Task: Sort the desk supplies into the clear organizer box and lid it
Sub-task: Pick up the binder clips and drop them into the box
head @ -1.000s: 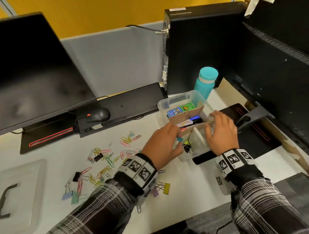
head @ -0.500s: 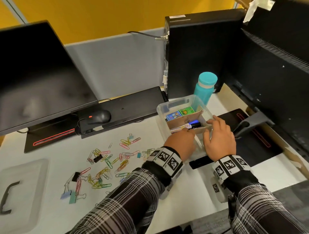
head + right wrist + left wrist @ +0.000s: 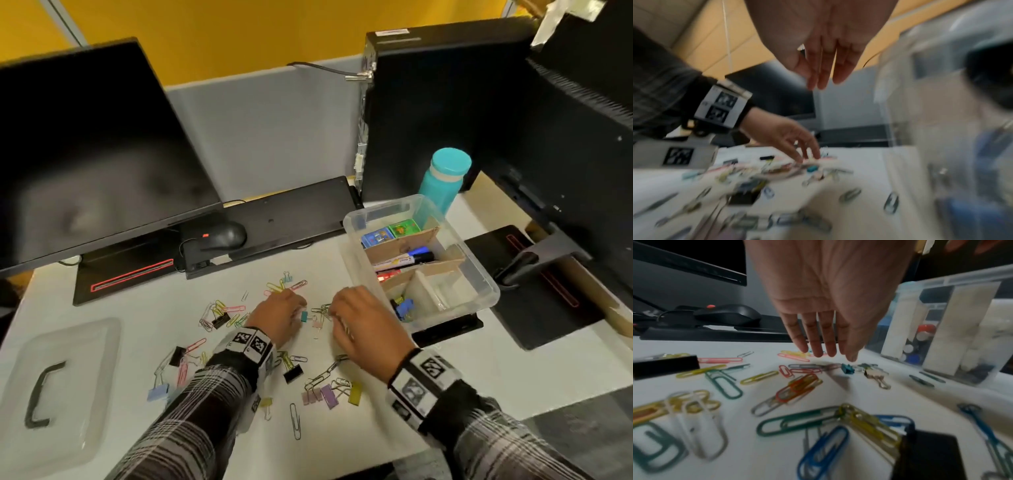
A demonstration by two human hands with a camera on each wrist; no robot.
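The clear plastic organizer box sits on the white desk to the right, split by cardboard dividers; its translucent lid with a black handle lies well apart at the near left, so lidding is not yet done. Between them the coloured wire paper clips and small binder clips are scattered, too many and too tangled for me to count; I make out at least three black binder clips and a near cluster of about four pastel ones.

I judge the paper clips light, thin and slippery on this smooth top, flat enough that I must nip them with fingertips or sweep them into a heap. The binder clips are stiffer and chunkier; their wire loops give a good hold.

My left hand hovers over the clips, fingers straight and holding nothing, tips just above a small teal binder clip. My right hand hangs just beside it, next to the box, fingers loosely extended and empty as far as the blurred wrist view shows.

In the box I count two small printed boxes, blue and green, and markers whose number I cannot tell.
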